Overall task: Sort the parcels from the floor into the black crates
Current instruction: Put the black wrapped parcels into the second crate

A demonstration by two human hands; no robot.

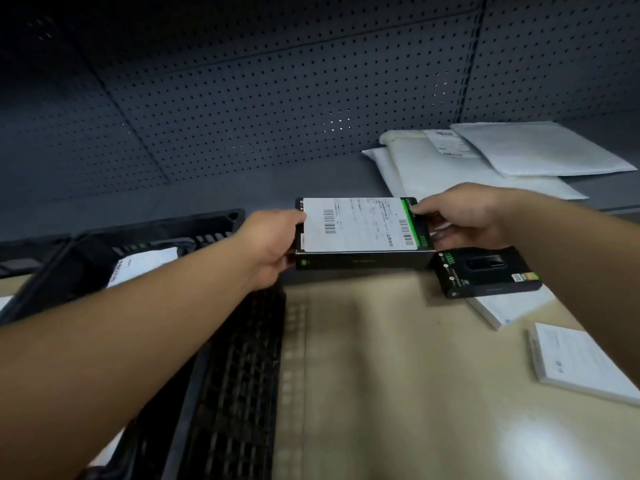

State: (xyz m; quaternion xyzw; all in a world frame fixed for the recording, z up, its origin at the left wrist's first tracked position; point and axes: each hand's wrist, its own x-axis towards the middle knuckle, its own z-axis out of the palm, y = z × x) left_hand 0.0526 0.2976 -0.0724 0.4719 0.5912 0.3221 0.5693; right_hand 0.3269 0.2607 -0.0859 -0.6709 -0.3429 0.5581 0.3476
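Observation:
A flat black box with a green stripe and a white shipping label [360, 230] is held level in mid-air above the floor's far edge. My left hand [273, 244] grips its left end and my right hand [460, 216] pinches its right end. To the left stands a black slatted crate [239, 358] with a white labelled parcel [142, 265] inside. On the floor at the right lie a smaller black and green box [485, 271] and two white flat boxes [585, 362].
Several white padded mailers [485, 161] lie on a low grey shelf [242, 192] behind, backed by a dark pegboard wall [277, 98]. Beige floor [398, 375] stretches in front, between the crate and the white boxes.

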